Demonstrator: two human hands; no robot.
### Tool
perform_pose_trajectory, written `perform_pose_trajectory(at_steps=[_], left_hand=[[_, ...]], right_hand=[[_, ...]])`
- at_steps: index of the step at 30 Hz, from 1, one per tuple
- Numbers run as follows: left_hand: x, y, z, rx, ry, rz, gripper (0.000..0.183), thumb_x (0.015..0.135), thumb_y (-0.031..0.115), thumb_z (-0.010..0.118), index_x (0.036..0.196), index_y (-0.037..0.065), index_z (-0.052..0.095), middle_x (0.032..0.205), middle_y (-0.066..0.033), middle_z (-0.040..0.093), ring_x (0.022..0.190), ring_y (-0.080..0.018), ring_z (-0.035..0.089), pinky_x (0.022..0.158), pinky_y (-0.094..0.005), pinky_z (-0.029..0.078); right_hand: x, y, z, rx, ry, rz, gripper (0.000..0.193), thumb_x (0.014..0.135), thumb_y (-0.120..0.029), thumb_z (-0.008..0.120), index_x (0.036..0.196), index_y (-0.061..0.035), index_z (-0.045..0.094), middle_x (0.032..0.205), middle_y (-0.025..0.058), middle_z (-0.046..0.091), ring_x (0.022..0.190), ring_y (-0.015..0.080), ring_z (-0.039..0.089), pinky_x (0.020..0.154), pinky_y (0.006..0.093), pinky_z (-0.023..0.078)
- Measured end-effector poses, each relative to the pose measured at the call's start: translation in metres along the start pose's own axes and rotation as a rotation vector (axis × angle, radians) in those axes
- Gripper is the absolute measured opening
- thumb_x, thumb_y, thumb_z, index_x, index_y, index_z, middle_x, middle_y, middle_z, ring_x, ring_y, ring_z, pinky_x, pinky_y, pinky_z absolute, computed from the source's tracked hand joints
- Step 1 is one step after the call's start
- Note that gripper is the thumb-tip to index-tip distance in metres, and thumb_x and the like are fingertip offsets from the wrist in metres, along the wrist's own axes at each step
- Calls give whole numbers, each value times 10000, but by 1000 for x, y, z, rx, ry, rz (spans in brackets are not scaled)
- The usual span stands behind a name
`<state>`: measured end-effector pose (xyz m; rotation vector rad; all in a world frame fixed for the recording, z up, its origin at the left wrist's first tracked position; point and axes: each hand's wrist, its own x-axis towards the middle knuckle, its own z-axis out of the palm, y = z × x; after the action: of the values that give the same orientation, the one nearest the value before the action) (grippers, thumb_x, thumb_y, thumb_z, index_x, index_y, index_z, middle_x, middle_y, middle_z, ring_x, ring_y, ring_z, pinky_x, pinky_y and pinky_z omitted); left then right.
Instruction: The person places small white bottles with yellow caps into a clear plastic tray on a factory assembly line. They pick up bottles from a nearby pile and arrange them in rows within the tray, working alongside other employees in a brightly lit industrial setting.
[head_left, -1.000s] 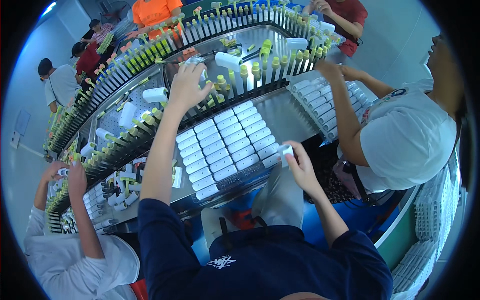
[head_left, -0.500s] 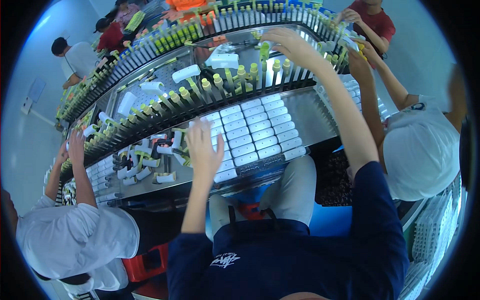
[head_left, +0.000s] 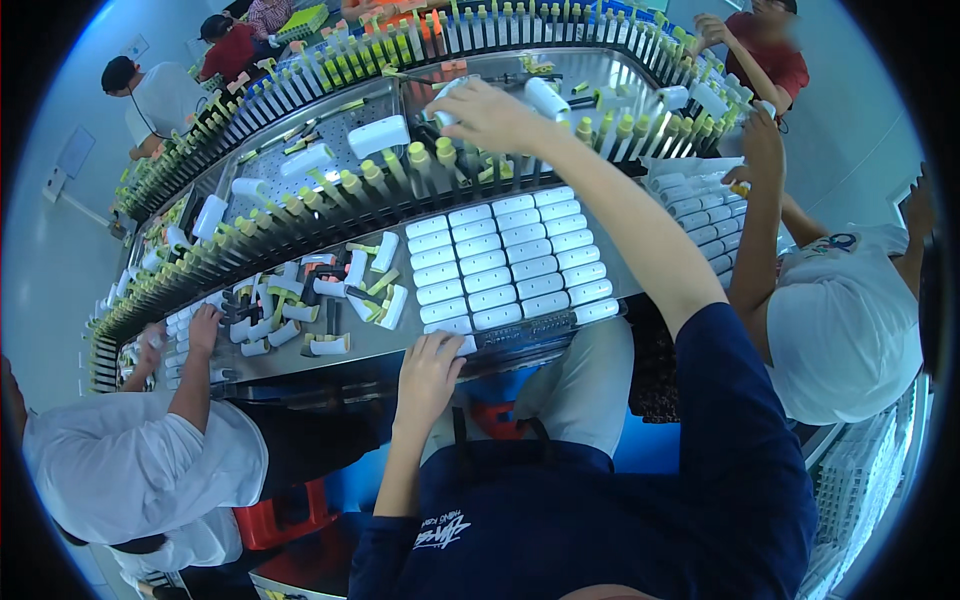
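My left hand (head_left: 428, 378) is at the near left corner of a tray (head_left: 540, 328), its fingers curled over a white curved plastic casing (head_left: 466, 345). White casings (head_left: 487, 278) like it lie in the tray in neat columns. Stretched across the row of posts, my right hand (head_left: 492, 116) has its fingers closed around another white casing (head_left: 447, 98), partly hidden by the hand. Beneath that arm runs the line of dark upright posts with yellow-green tops (head_left: 418, 156).
Left of the tray lies a heap of loose white and green parts (head_left: 285, 312). Beyond the posts, more white casings (head_left: 379, 136) rest on a metal surface. Co-workers in white shirts sit close on my left (head_left: 150, 460) and right (head_left: 835, 325). A red stool (head_left: 285, 520) stands at lower left.
My left hand has come down and back to the tray's near left corner. My right hand has swung left beyond the posts and closed on a casing.
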<state>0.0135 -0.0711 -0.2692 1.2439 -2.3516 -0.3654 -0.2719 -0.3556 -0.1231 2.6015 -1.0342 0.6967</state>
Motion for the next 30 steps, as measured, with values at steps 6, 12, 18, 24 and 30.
perform_pose_trajectory(at_steps=[6,12,18,24,30], left_hand=[[11,2,14,99,49,49,366,839,182,826,1182,110,719,1152,-78,640,1101,-304,608,921,-448,479],[13,-18,15,8,28,29,324,835,204,827,1128,103,734,1103,-65,649,1103,-298,607,896,-446,471],[27,-24,-3,-70,-145,103,262,886,135,767,1128,42,730,1120,-112,659,1121,-342,601,968,-443,493],[36,-42,-15,-190,-251,119,267,894,71,736,1153,7,713,1126,-138,643,1145,-361,594,1000,-447,488],[45,-15,-27,99,-301,176,428,849,114,790,1240,13,651,1148,-170,657,1148,-385,621,1001,-461,512]], right_hand=[[22,-69,29,-58,119,189,652,985,-435,673,1541,-162,470,1506,121,524,1437,372,443,1215,645,317],[-43,-152,6,208,304,149,536,984,-210,698,1488,-117,542,1483,148,556,1406,375,499,1184,574,380],[-207,-193,-37,386,-39,470,247,974,-153,684,1186,-27,696,1126,166,699,1103,393,650,991,496,503],[-295,-198,-32,305,-196,590,224,941,-103,699,1154,-41,730,1139,130,691,1108,346,644,979,471,505],[-300,-185,-15,302,-149,579,340,848,-99,795,1180,-68,730,1164,84,666,1122,302,631,991,438,496]])
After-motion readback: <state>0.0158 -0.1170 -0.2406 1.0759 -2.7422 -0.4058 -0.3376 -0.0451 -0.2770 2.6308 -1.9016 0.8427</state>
